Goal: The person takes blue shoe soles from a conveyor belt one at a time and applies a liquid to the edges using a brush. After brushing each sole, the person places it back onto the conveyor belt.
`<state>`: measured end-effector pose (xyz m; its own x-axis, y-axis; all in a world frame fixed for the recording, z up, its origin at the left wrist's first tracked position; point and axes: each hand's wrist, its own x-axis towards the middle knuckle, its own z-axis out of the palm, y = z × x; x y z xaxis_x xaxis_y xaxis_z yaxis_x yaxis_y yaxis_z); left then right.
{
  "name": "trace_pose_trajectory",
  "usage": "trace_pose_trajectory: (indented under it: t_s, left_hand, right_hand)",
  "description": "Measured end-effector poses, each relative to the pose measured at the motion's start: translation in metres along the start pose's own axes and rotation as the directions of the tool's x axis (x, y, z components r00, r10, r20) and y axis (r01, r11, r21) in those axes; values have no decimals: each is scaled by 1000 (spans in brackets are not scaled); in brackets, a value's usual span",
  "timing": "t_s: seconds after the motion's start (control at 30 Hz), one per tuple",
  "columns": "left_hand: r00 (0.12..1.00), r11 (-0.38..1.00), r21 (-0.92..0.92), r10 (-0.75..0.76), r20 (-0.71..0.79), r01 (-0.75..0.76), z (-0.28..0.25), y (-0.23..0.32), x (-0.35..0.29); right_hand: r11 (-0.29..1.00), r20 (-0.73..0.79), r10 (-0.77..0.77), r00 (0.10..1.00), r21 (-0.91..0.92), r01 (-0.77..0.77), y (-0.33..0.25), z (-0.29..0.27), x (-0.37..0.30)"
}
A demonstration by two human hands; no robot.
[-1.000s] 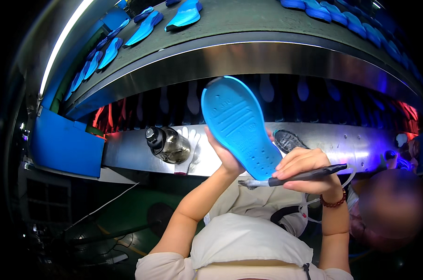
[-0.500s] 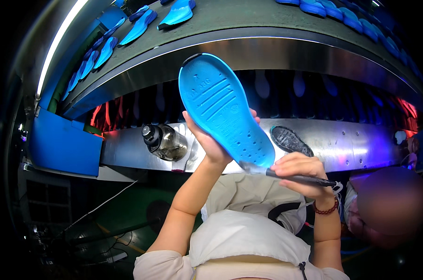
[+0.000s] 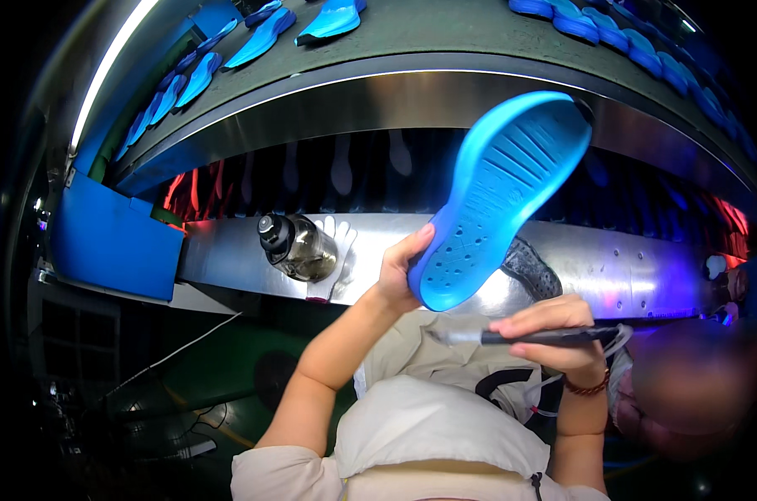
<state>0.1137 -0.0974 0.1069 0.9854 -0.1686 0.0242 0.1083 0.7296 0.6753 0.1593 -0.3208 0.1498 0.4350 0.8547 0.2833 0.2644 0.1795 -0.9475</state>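
My left hand (image 3: 400, 269) grips the narrower lower end of a bright blue shoe sole (image 3: 512, 188), its thumb along the edge and the other fingers mostly hidden behind. The sole is tilted, its wide end up to the right with a small black patch at the tip. Grooves and small pits mark the face toward me. Just below it, my right hand (image 3: 554, 324) is closed round a black-handled brush (image 3: 533, 336). The brush's pale tip points left, blurred and apart from the sole. A thin white tube or cord (image 3: 622, 341) loops from the handle's end.
A dark, worn sole-shaped piece (image 3: 532, 269) lies on the metal ledge (image 3: 612, 263). Left on it stand a bottle (image 3: 299, 249) and a white glove (image 3: 342, 246). Blue soles (image 3: 265, 40) sit on the green belt (image 3: 420, 40) above. Another person (image 3: 696, 384) is close at right.
The sole has swung its upper end to the right and tipped, showing more of its side edge. The brush has come off the sole's lower edge and dropped slightly. My right hand has moved down.
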Motion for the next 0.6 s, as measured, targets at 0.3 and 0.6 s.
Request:
trace_pose_trajectory:
  t_s: [0.3, 0.6]
  left_hand:
    - [854, 843, 141, -517, -52, 519, 17, 30, -2]
    - [832, 795, 250, -543, -111, 552, 6, 40, -14]
  right_hand:
    - [988, 292, -9, 956, -146, 54, -16, -8, 4]
    - [970, 230, -21, 973, -233, 76, -20, -24, 5]
